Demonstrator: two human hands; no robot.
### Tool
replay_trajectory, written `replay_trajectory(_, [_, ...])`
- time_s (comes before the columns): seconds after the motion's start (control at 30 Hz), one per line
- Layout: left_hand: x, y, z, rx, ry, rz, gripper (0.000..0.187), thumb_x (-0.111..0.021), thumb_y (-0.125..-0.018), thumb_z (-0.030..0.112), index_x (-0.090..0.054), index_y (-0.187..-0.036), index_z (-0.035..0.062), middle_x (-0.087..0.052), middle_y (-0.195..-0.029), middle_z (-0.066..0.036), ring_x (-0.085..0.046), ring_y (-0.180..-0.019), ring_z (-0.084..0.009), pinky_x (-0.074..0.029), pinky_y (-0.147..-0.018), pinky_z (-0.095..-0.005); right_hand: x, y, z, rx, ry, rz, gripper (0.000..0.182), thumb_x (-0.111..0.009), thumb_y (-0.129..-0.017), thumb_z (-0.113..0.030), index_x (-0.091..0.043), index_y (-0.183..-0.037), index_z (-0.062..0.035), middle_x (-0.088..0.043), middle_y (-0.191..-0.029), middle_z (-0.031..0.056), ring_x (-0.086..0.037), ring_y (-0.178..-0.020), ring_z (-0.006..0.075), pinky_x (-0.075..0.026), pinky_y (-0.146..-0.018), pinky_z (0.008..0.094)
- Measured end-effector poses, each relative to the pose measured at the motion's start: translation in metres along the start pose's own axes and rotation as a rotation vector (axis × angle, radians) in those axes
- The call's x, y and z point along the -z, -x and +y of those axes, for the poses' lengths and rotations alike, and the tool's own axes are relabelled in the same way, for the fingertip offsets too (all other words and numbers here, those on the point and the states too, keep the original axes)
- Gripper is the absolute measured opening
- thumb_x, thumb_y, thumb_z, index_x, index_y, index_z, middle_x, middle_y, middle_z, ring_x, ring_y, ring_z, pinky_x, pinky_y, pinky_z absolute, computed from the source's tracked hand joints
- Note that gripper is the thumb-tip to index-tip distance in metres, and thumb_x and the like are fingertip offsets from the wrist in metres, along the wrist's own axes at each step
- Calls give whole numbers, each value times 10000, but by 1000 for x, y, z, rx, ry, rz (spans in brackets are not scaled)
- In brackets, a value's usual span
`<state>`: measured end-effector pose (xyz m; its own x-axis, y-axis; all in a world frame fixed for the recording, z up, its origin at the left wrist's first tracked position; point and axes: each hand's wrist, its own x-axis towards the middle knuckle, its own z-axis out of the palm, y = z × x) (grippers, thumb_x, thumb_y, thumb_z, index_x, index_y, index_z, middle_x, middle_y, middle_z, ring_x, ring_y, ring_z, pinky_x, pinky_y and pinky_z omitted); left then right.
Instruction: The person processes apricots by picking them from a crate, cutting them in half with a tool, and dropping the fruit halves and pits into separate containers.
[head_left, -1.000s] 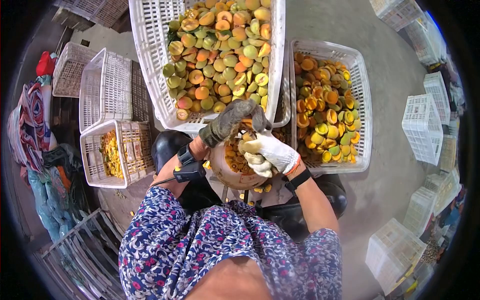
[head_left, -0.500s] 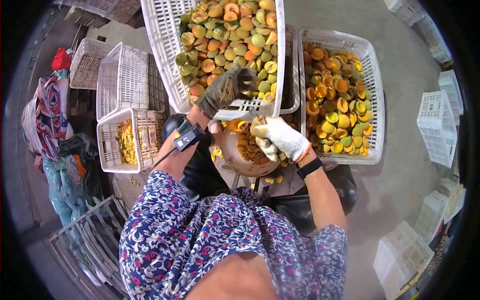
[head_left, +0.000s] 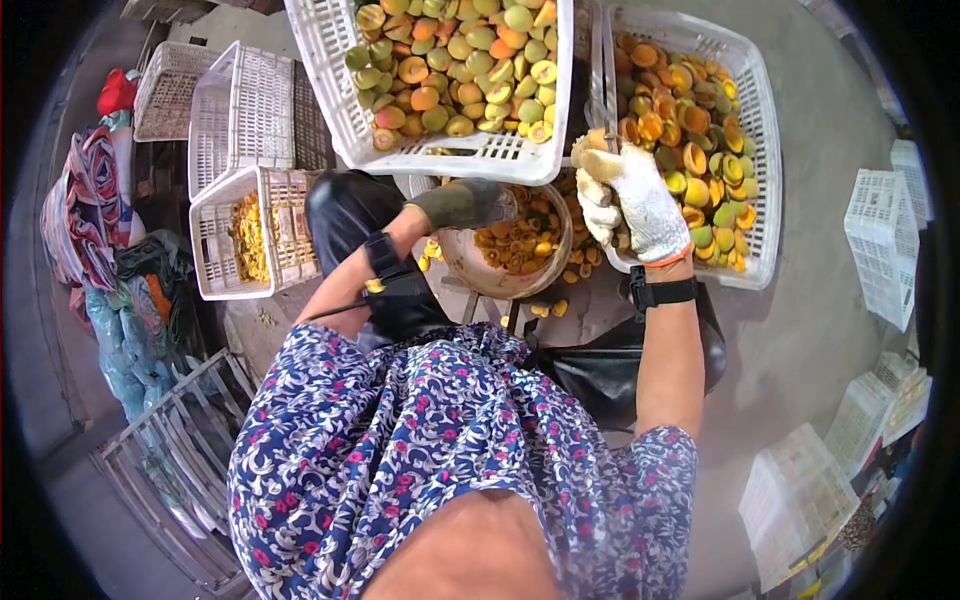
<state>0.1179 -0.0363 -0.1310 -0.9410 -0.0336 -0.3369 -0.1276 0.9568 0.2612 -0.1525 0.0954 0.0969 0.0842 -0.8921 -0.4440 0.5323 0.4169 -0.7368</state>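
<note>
My left hand point(head_left: 468, 204), in a dark, worn glove, is over the left part of a round bucket point(head_left: 462, 276); its fingers are blurred. Inside the bucket lie orange fruit pieces point(head_left: 520, 245). My right hand point(head_left: 632, 205) wears a white glove with tan fingertips and has its fingers curled closed at the near left corner of the right crate point(head_left: 752, 262). What it grips is mostly hidden. That crate holds hollowed, halved stone fruit point(head_left: 695, 158). Above my left hand, a tilted white crate point(head_left: 515, 165) is full of green and orange stone fruit point(head_left: 450, 75), many cut open.
Stacked white crates point(head_left: 235, 120) stand on the left, with yellow pieces point(head_left: 250, 240) in the lowest. Cloth and plastic bags point(head_left: 110, 330) lie beside a metal rack point(head_left: 185, 470). More crates point(head_left: 880, 235) line the right side. Fruit scraps point(head_left: 545, 310) lie near the bucket.
My left hand has come from the tilted crate's near edge down over the bucket. My right hand has moved right, from above the bucket to the right crate's corner. The view has shifted slightly.
</note>
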Motion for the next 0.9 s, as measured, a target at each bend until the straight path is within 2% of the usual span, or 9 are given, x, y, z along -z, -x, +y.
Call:
replay_trajectory(0.03, [-56, 3, -12, -46, -68, 275, 358, -546, -946, 196, -545, -1255, 15, -591, -1240, -116, -594, -1068, -195, -467, -955, -317, -2, 5, -3, -2, 15, 33, 106, -541, -918, -188, -510, -903, -88, -449, -590, -16, -360, -376, 60, -342, -320, 227])
replay_trajectory(0.17, [-64, -61, 20, 235, 205, 178, 381, -450, -983, 177, -477, -1323, 7, -525, -1338, -114, -539, -1185, -221, -430, -1024, -342, 9, 25, -5, -11, 98, 118, 180, -579, -895, -224, -520, -817, -73, -464, -584, -12, -405, -398, 79, -361, -372, 243])
replay_trajectory(0.23, [-69, -69, 59, 534, 1508, 690, 496, -506, -898, 314, -489, -1347, 104, -547, -1287, -213, -531, -1183, -343, -419, -992, -432, 11, 36, -1, 11, 46, 246, 184, -580, -898, -226, -523, -821, -68, -472, -586, -5, -419, -400, 88, -365, -377, 249])
replay_trajectory(0.37, [-162, -77, 61, 845, 1411, 475, 436, -385, -1003, 271, -439, -1360, 26, -527, -1335, -108, -508, -1209, -255, -370, -1075, -381, 22, 49, 0, -45, 4, 391, 177, -578, -899, -207, -566, -916, -32, -496, -592, 9, -460, -420, 103, -392, -388, 255])
replay_trajectory(0.43, [-201, -74, 54, 808, 240, 636, 358, -489, -867, 208, -573, -1197, 96, -621, -1155, -190, -612, -1020, -364, -491, -837, -471, 26, 48, 4, -44, 109, 448, 161, -581, -893, -187, -566, -903, -27, -505, -593, 19, -464, -419, 110, -394, -389, 254])
replay_trajectory(0.47, [-147, -55, 60, 850, 255, 192, 400, -528, -935, 284, -558, -1256, 47, -598, -1228, -136, -546, -1091, -288, -426, -956, -409, 26, 48, 5, -56, 123, 443, 154, -579, -891, -179, -569, -900, -25, -513, -596, 23, -469, -420, 112, -395, -392, 254])
replay_trajectory(0.73, [-160, -35, 78, 793, 655, 513, 193, -533, -812, 234, -661, -904, 122, -677, -918, -122, -642, -911, -327, -504, -772, -457, 14, 40, 0, -142, 94, 405, 146, -581, -898, -164, -550, -911, -22, -500, -591, 33, -466, -425, 119, -400, -397, 265])
replay_trajectory(0.8, [-154, -37, 84, 715, 371, -58, 202, -593, -798, 256, -682, -924, 125, -683, -926, -102, -649, -906, -304, -511, -764, -426, 10, 35, 1, -143, 101, 393, 153, -582, -900, -171, -549, -923, -23, -501, -596, 30, -466, -428, 117, -401, -400, 262])
replay_trajectory(0.9, [-132, -35, 89, 611, 537, 40, 225, -633, -798, 214, -690, -989, 110, -676, -980, -120, -649, -894, -305, -531, -728, -383, 11, 33, -1, -124, 143, 361, 163, -588, -902, -185, -550, -933, -30, -500, -600, 20, -474, -447, 107, -401, -404, 255])
